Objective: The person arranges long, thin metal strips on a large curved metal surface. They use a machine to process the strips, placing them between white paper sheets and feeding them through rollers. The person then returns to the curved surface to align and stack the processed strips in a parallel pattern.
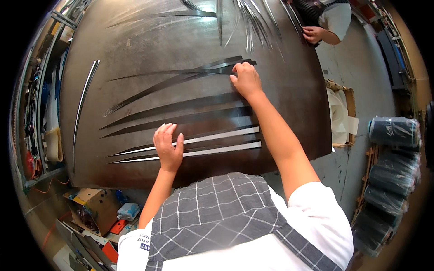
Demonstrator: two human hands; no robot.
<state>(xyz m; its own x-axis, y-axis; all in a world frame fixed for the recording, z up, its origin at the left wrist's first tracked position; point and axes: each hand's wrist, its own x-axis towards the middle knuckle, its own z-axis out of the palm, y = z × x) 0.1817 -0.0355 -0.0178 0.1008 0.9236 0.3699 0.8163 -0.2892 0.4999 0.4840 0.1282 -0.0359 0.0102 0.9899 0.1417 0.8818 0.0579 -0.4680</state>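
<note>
My right hand (247, 80) reaches to the far right, its fingers bent down and closed on the right end of a long black strip (167, 72). That strip crosses another dark strip (153, 90) near my fingertips. My left hand (168, 148) rests over two narrow white strips (222, 135), thumb spread from the fingers, with nothing visibly gripped. Between my hands lie two broad dark tapered strips (181, 107), roughly side by side. All these strips narrow to points at their left ends. Whatever lies under my left palm is hidden.
The brown table (298, 108) carries a bundle of thin strips (251, 22) at its far side and a curved strip (80, 106) at left. A co-worker's hand (313, 34) is at the far right edge. Wrapped dark rolls (393, 131) and an open carton (351, 101) stand right.
</note>
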